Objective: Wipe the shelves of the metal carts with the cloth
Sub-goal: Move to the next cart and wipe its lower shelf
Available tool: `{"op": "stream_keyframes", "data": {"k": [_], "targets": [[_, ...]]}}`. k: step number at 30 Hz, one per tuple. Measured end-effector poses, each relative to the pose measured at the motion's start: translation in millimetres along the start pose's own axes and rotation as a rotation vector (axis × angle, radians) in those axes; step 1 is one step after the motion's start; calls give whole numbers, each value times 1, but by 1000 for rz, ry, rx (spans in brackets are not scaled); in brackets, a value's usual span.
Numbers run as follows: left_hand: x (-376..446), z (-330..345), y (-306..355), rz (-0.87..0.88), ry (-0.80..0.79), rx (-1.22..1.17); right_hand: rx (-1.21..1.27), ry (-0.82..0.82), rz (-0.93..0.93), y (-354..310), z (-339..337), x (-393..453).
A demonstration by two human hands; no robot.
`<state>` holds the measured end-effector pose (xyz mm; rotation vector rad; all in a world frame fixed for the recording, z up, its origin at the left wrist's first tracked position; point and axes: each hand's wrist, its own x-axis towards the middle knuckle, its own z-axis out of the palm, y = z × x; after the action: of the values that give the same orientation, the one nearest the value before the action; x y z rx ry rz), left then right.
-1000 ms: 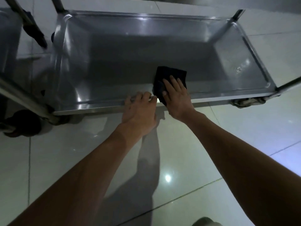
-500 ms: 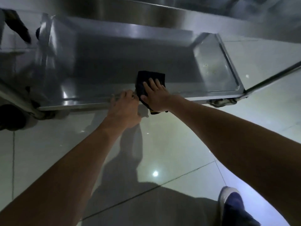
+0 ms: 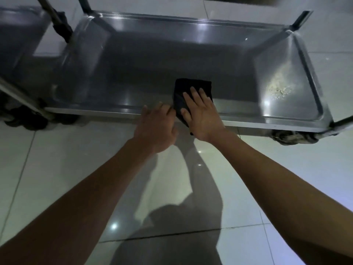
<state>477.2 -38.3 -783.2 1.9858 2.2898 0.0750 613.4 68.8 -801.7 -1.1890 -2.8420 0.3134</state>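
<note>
While the head camera looks steeply down at the lowest shelf (image 3: pixel 133 73) of a stainless steel cart, the right hand (image 3: pixel 202 115) lies flat on a folded black cloth (image 3: pixel 191 87), fingers spread and pressing it against the shelf's near rim, a little right of the rim's middle. The cloth's far part rests on the shelf floor toward twelve o'clock from the hand, and its near corner hangs over the rim at about six o'clock, below the palm. The left hand (image 3: pixel 155 129) sits just beside the right, at its nine o'clock, with its fingers curled over the same near rim and its fingertips touching the cloth's left edge; it pinches nothing that can be seen. A patch of pale speckled grime (image 3: pixel 280 87) marks the shelf at three o'clock from the cloth, well apart from it, near the right end. A caster wheel (image 3: pixel 292 137) shows under the cart's near right corner, and darker wheels (image 3: pixel 24 119) under the near left corner. A second metal cart (image 3: pixel 17 35) stands at nine o'clock, with a black-gripped pole (image 3: pixel 61 25) leaning between the two. The glossy tiled floor (image 3: pixel 57 169) carries the shadows of both forearms.
</note>
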Motion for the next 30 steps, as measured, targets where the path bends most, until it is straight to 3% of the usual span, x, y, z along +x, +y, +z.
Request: {"op": "stream_keyframes", "data": {"k": [10, 14, 17, 24, 30], "targets": [[59, 11, 137, 124, 0, 3, -38, 70, 202, 168, -32, -65], [82, 18, 189, 170, 76, -67, -32, 96, 331, 235, -44, -90], [94, 24, 209, 158, 35, -120, -76, 127, 448, 273, -53, -109], [94, 27, 208, 141, 52, -90, -50, 140, 490, 276, -51, -106], [85, 15, 169, 160, 10, -225, -39, 119, 446, 254, -44, -96]]}}
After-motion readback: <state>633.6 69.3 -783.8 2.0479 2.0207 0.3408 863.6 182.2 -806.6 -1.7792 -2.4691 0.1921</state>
